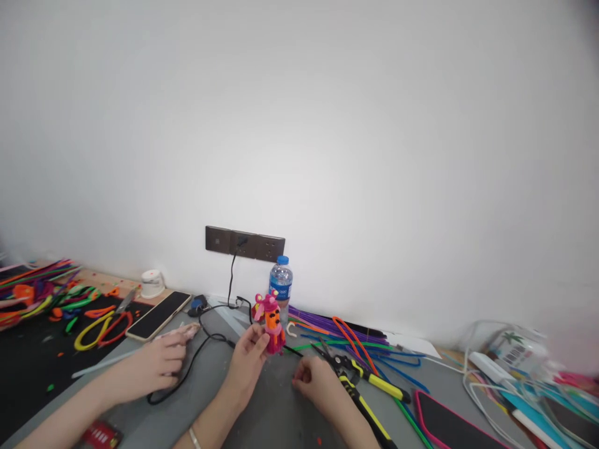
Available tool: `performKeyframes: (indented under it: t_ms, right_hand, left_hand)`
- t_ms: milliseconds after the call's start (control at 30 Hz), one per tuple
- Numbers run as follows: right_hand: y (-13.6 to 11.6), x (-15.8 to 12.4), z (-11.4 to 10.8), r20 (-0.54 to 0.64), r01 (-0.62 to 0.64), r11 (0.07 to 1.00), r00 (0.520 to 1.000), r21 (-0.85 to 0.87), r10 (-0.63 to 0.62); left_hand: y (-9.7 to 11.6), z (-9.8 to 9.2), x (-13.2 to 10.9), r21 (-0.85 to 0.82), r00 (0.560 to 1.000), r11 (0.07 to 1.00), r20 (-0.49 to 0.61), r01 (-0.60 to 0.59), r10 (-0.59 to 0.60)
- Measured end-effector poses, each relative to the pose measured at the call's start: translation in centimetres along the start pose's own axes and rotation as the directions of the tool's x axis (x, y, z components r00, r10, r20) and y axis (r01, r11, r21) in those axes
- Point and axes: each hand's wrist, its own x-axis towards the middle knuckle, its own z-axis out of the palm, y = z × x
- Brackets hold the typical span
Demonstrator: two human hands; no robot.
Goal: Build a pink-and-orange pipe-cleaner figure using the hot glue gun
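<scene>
My left hand [246, 362], with a bracelet at the wrist, pinches a small pink and orange figure [273, 321] with black details and round pink pieces on top. The figure is upright, in front of a blue-capped water bottle [282, 277]. To the right, my right hand [314, 380] hovers low over the grey table [276, 399], its fingers curled together. Whatever those fingertips may hold is hidden or too small to name. Beside this hand lie yellow-and-black pliers [379, 383].
Another person's hand [156, 368] reaches in at left, near a phone [160, 315], scissors [105, 327] and a black cable [189, 368]. Coloured pipe cleaners [346, 333] lie along the wall. A pink-cased phone [449, 424] and white cables are at right.
</scene>
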Motion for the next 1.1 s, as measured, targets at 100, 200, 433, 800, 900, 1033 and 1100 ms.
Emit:
performKeyframes:
  t_ms: [100, 200, 433, 800, 900, 1033, 1100]
  right_hand:
    - [0.5, 0.2, -0.5, 0.006, 0.051, 0.964, 0.998, 0.262, -0.055]
    - [1.0, 0.4, -1.6, 0.007, 0.052, 0.842, 0.998, 0.537, -0.066]
    - [0.7, 0.0, -2.6, 0.022, 0.003, 0.636, 0.999, 0.771, -0.031]
    - [0.4, 0.1, -2.0, 0.15, -0.106, 0.546, 0.988, 0.831, -0.036]
    - [0.9, 0.9, -1.4, 0.067, -0.029, 0.605, 0.997, 0.796, -0.041]
    - [1.1, 1.3, -0.8, -0.063, 0.1, 0.665, 0.995, 0.74, -0.08]
    - [1.1, 1.3, -0.8, -0.085, 0.119, 0.691, 0.993, 0.713, -0.083]
  left_hand:
    - [-1.0, 0.7, 0.7, -0.15, 0.993, 0.983, -0.06, -0.109, 0.101]
    - [-0.5, 0.3, 0.5, -0.253, 0.997, 0.964, -0.047, -0.078, 0.068]
    - [0.0, 0.6, 0.3, -0.282, 1.0, 0.959, 0.003, -0.007, 0.008]
    - [0.0, 0.8, 0.5, -0.289, 1.0, 0.957, 0.009, 0.012, -0.009]
    - [0.2, 0.9, 0.4, -0.282, 1.0, 0.959, 0.011, 0.014, -0.011]
    - [0.2, 0.8, 0.4, -0.27, 1.0, 0.963, 0.02, 0.007, -0.001]
    - [0.1, 0.7, 0.5, -0.268, 1.0, 0.963, 0.018, 0.006, -0.001]
